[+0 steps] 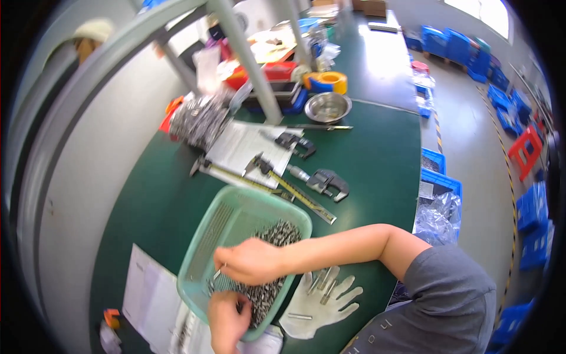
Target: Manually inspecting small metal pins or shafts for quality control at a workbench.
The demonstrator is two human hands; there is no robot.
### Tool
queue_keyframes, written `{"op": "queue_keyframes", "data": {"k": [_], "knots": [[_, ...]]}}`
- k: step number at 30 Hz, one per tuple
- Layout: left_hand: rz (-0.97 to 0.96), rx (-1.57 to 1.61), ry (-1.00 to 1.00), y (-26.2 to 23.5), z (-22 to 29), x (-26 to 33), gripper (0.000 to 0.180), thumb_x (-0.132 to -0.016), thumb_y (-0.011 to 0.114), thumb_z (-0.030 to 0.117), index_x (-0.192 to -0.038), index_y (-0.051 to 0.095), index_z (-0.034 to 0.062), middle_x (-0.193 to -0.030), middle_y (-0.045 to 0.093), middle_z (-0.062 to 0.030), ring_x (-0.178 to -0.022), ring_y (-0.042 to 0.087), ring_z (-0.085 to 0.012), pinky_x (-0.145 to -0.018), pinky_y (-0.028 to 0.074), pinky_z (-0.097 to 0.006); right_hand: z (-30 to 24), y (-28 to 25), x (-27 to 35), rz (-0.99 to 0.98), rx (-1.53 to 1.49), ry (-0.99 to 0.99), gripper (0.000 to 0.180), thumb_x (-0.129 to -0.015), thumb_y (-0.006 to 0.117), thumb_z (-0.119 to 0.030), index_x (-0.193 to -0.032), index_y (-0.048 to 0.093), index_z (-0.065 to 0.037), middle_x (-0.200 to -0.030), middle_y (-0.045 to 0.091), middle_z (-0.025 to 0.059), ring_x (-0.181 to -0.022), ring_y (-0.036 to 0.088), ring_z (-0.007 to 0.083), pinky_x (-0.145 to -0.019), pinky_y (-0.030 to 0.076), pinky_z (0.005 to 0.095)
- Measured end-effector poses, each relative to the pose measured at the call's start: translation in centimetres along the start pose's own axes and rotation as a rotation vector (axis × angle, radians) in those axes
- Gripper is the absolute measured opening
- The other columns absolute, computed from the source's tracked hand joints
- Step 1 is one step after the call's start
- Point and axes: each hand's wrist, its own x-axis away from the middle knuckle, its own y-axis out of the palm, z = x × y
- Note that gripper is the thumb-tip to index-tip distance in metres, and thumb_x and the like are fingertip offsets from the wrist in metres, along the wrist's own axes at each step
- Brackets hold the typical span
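Observation:
A light green plastic basket (203, 236) stands on the table, holding a heap of small grey metal pins (280, 233). Over its middle, my right hand (250, 261) is closed, with a thin shiny pin (217, 274) showing at its fingertips. Below it, at the basket's near side, my left hand (228, 318) has its fingers curled inward; what they hold, if anything, is hidden. To the right of the basket lies a white glove (306, 324), with several larger metal pins (328, 291) on it.
Beyond the basket lie calipers (295, 192), micrometers (324, 182) and paper sheets (242, 147). A metal bowl (328, 107) and a yellow-blue tape dispenser (328, 81) stand farther back. Grey frame posts (247, 59) rise at left. Blue crates (457, 189) sit beside the table's right edge.

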Motion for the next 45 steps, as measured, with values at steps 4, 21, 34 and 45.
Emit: {"op": "queue_keyframes", "data": {"k": [4,21,34,45], "knots": [[0.259,0.456,-0.231,0.5,0.5,-1.2,0.007,-0.070,0.065,0.002,-0.076,0.063,-0.0008,-0.076,0.062,-0.0131,-0.069,0.060,-0.0259,-0.068,0.047,-0.032,-0.3,-0.9,-0.3,-0.004,0.047,0.093,0.019,-0.083,0.051,-0.019,-0.099,0.049,-0.009,-0.078,0.060,0.0165,-0.072,0.059,0.0373,-0.063,0.047,0.0466],[0.355,1.735,-0.382,1.6,-1.2,-0.7,0.020,-0.082,0.061,0.003,-0.101,0.057,-0.0013,-0.088,0.063,-0.0078,-0.082,0.061,-0.0126,-0.074,0.050,-0.023,-0.4,-0.4,0.2,0.011,0.187,-0.175,0.016,-0.079,0.056,-0.008,-0.093,0.049,-0.004,-0.068,0.057,0.0103,-0.055,0.057,0.0302,-0.049,0.044,0.0390],[0.512,1.376,-0.432,1.3,-0.4,-1.1,0.016,-0.075,0.066,-0.007,-0.090,0.062,-0.0062,-0.084,0.065,-0.0109,-0.074,0.062,-0.0123,-0.070,0.052,-0.021,0.5,-0.7,-0.4,-0.143,0.222,-0.176,0.014,-0.080,0.052,-0.005,-0.093,0.048,-0.003,-0.073,0.056,0.0118,-0.064,0.055,0.0339,-0.056,0.043,0.0406],[0.615,1.341,-0.240,1.2,0.5,-0.8,0.020,-0.078,0.063,-0.007,-0.097,0.058,-0.0060,-0.090,0.063,-0.0125,-0.083,0.063,-0.0148,-0.075,0.052,-0.023,0.1,-0.6,-0.3,0.034,0.210,-0.299,0.015,-0.079,0.056,-0.008,-0.092,0.049,-0.005,-0.070,0.057,0.0101,-0.057,0.055,0.0320,-0.050,0.043,0.0396]]}}
